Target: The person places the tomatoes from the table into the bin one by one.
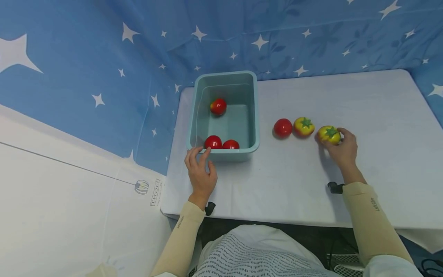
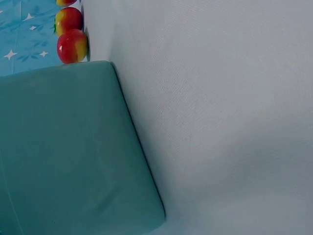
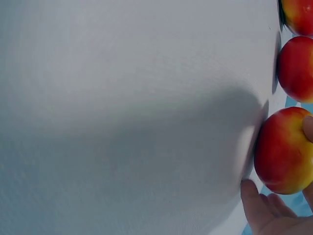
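My right hand [image 1: 344, 152] holds a yellow-and-red tomato [image 1: 329, 134] with a green star-shaped top, thumb and fingers on opposite sides. From the right wrist, the same tomato [image 3: 281, 152] shows its red side, with fingers around it. Just left of it on the table are another yellow-and-red tomato [image 1: 303, 127] and a red-looking one [image 1: 283, 128]. My left hand [image 1: 202, 175] rests its fingertips at the near rim of a blue-green bin [image 1: 228, 151], thumb apart. Inside the bin are three red tomatoes, one [image 1: 218, 106] farther back and two by the near wall.
A white cloth covers the table [image 1: 287, 184]. Behind it hangs a blue curtain [image 1: 228, 42] with white stars, which also runs along the left side. The bin stands at the table's left end, its outer wall [image 2: 73, 147] filling much of the left wrist view.
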`<state>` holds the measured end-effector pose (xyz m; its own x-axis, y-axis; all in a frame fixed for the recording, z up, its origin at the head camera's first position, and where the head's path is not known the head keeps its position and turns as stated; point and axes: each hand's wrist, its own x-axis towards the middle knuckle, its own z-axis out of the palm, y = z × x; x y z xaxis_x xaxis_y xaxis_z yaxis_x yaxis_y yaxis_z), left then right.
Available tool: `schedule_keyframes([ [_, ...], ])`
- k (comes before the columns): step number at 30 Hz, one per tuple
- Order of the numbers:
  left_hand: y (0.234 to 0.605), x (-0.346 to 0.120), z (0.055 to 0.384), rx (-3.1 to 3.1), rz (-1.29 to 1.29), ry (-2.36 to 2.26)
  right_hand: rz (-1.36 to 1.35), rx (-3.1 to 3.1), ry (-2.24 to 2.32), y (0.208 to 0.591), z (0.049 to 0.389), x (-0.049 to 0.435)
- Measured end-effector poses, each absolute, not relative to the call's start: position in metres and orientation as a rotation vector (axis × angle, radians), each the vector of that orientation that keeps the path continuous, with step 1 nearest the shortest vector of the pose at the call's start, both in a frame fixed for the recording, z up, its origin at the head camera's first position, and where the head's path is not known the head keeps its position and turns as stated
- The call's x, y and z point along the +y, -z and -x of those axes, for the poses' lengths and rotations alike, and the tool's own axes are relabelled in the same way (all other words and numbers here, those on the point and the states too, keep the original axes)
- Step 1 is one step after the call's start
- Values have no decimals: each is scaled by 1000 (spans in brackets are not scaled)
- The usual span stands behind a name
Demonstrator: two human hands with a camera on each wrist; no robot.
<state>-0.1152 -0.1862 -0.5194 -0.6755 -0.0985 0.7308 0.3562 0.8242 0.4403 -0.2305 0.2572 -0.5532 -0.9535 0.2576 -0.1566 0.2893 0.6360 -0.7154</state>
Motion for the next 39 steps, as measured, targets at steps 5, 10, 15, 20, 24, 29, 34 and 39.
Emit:
schedule_keyframes([
  [5, 519, -187, 114, -2202, 192, 731, -479, 2754, 1268, 553, 230, 257],
  [10, 516, -186, 112, -2228, 189, 718, -502, 2757, 1285, 552, 231, 258],
  [15, 512, -187, 108, -2262, 188, 706, -537, 2803, 1339, 547, 233, 257],
  [20, 509, -186, 105, -2293, 189, 697, -563, 2865, 1446, 535, 236, 250],
  [24, 506, -187, 103, -2313, 195, 692, -543, 2887, 1529, 520, 238, 240],
  [29, 501, -188, 99, -2335, 209, 699, -456, 2897, 1642, 497, 240, 223],
  [34, 497, -187, 94, -2333, 228, 708, -331, 2914, 1697, 475, 244, 202],
  [39, 494, -186, 92, -2330, 260, 680, -152, 2879, 1713, 456, 246, 179],
])
